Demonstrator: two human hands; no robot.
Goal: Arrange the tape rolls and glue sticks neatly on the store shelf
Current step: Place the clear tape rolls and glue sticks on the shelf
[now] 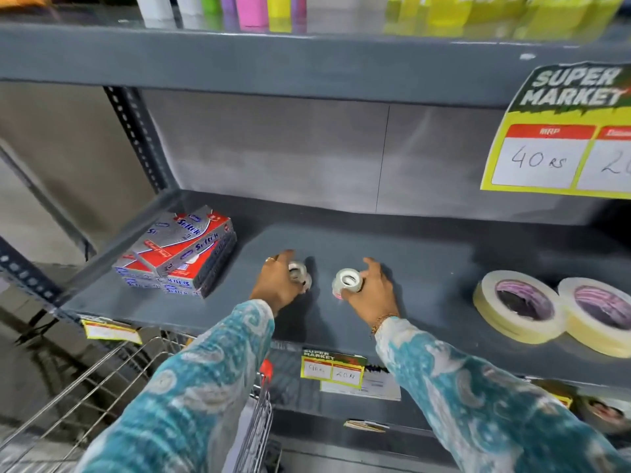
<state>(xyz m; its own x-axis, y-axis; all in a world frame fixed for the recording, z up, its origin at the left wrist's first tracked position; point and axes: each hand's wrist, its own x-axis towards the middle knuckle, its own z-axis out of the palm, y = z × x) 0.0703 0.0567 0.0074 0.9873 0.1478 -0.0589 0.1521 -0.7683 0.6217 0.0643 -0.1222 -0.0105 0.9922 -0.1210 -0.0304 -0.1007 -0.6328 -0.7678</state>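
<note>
Both hands rest on the grey middle shelf [426,254]. My left hand [278,281] grips small clear tape rolls [298,273], stacked under its fingers. My right hand [374,288] holds another stack of small clear tape rolls [348,280], the top one facing up with its white core showing. The two stacks stand close together, a short gap between them. Two wide cream masking tape rolls [519,305] [597,314] lie flat at the right end of the same shelf.
Silver and red boxes [181,252] are piled at the shelf's left end. A wire shopping cart [143,387] stands below my left arm. Yellow price tags [333,368] hang on the shelf edge, a large one [560,131] at upper right. Coloured bottles [252,10] fill the top shelf.
</note>
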